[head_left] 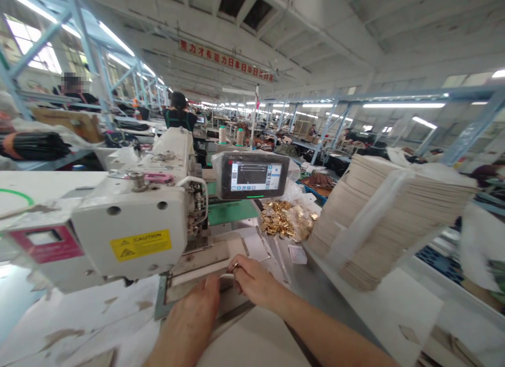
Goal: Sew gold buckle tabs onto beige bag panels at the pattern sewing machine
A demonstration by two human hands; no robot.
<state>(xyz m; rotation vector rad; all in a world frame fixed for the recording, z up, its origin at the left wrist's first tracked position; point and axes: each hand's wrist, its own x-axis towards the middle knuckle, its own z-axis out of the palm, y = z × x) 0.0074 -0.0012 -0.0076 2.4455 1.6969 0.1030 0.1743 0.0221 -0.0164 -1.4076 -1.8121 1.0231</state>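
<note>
A white sewing machine (130, 225) with a yellow caution label stands left of my hands. My left hand (195, 314) is closed, its fingertips pinched at one end of a pale strip (226, 276) over the machine's work plate. Close on its right, my right hand (252, 283) is closed too, thumb and finger on a small shiny metal piece (235, 266). A framed clamp (161, 298) with beige pieces lies under and around the hands. What the left fingertips grip is partly hidden.
Behind the hands are a lit control screen (254, 176) and a heap of gold metal pieces (286, 220) in clear plastic. A tall stack of beige sheets (390, 214) leans at the right. Farther back, a person (179, 114) faces away.
</note>
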